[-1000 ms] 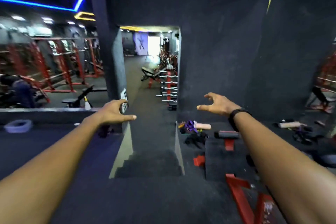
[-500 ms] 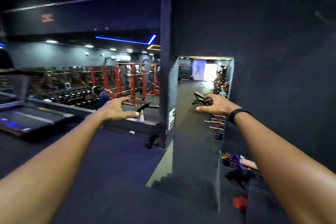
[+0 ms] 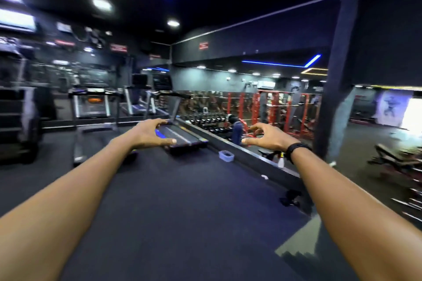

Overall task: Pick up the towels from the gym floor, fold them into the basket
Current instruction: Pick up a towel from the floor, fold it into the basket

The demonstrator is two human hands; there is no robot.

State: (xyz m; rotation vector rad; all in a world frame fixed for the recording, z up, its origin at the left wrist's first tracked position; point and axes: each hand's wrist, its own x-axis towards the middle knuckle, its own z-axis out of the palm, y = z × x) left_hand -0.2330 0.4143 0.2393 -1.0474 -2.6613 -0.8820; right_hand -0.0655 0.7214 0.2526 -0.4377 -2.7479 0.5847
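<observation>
Both my arms reach straight out in front of me over the dark gym floor (image 3: 173, 201). My left hand (image 3: 150, 133) hangs in the air with its fingers loosely spread and holds nothing. My right hand (image 3: 266, 136), with a black band at the wrist, is likewise empty, fingers loosely curved. A small pale lilac basket (image 3: 226, 156) stands on the floor ahead, by the low ledge, well beyond both hands. A small white scrap (image 3: 264, 176) lies on the floor near the ledge; I cannot tell what it is. No towel is plainly in view.
Treadmills (image 3: 178, 137) stand ahead and to the left. A low ledge (image 3: 251, 155) runs along the right with a dumbbell rack (image 3: 205, 122) and red racks beyond. A dark pillar (image 3: 338, 75) rises at right, with steps (image 3: 303, 248) down beside it.
My view has swung left and upward: the stairs and pillar slid to the right, and the treadmills and the basket came into view. Both hands stay outstretched and empty.
</observation>
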